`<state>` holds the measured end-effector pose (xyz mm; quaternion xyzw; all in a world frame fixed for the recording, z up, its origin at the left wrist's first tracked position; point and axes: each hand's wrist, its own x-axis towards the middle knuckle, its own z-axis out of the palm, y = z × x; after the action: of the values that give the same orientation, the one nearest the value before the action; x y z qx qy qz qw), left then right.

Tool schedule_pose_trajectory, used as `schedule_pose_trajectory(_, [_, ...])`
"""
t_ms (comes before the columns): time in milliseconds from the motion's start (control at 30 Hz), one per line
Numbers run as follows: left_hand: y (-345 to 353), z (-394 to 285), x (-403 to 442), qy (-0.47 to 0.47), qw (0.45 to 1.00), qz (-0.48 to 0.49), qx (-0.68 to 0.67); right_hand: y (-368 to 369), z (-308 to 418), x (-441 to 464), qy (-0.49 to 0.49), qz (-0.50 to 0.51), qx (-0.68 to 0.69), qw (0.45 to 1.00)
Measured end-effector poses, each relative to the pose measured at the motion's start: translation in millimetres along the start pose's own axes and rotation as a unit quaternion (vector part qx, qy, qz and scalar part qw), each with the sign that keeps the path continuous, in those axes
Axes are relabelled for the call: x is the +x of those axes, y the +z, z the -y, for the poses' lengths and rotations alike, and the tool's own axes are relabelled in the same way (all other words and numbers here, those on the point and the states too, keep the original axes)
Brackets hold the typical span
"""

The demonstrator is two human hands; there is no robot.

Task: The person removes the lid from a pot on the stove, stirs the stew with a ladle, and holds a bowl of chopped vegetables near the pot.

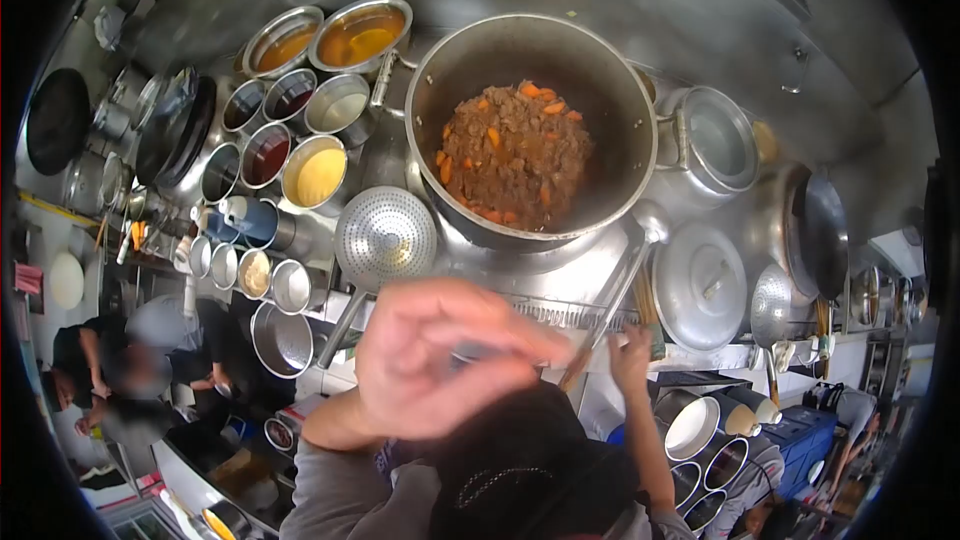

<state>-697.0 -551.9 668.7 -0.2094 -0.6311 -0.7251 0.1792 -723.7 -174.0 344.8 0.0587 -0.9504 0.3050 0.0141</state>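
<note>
My left hand (440,360) is raised close to the camera and blurred. Its fingers are half curled, with a gap before the thumb and nothing visible between them. Lower right, my right hand (630,355) has its fingers bent at the counter edge, beside a green-wrapped handle (657,342); what it grips is not clear. Just left of it slants a long-handled ladle (625,285). Ahead stands a large metal pot (540,30) of brown stewed meat with carrot pieces (515,155). A perforated skimmer (385,235) lies left of the pot.
Metal containers of sauces and seasonings, including a yellow one (320,175), crowd the left. Two bowls of orange liquid (365,35) stand behind. On the right are a round metal lid (700,285), a smaller pot (720,140) and a wok (822,230). Other people (150,360) stand lower left.
</note>
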Motion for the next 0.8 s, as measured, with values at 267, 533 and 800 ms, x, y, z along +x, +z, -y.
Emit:
schedule_pose_trajectory(267, [-110.3,131.7,-190.6,-0.342,0.873,-0.228,0.264,75.8,10.4,-37.8,0.157,0.038,-0.056,0.985])
schedule_pose_trajectory(533, [-163.0,245.1,-312.5,-0.358,0.813,-0.105,0.448,81.5,-18.7,-30.8,0.192,-0.007,0.005,0.981])
schedule_pose_trajectory(800, [-161.9,240.1,-292.7,-0.340,0.854,-0.008,0.395,-1.7,62.0,-61.5,0.264,-0.167,0.241,0.919])
